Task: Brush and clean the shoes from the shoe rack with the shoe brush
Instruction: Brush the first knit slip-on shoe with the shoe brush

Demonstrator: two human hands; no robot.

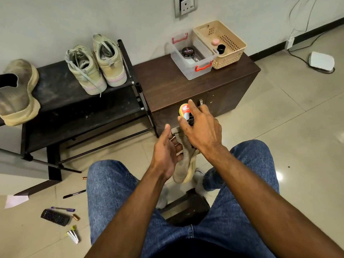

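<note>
My left hand (166, 153) holds a dusty beige shoe (185, 162) between my knees, toe pointing down, fingers wrapped under its side. My right hand (200, 127) grips a yellow-topped shoe brush (184, 111) with a red label and presses it against the shoe's heel end. On the black shoe rack (61, 84) stand a pair of pale green sneakers (96, 66) and, at the far left, the matching beige shoe (17, 94).
A brown cabinet (167, 81) beside the rack carries a clear box (191, 54) with a polish tin and a beige basket (221, 43). Pens, batteries and a remote (55, 217) lie on the tiled floor at lower left. A dark stool sits between my legs.
</note>
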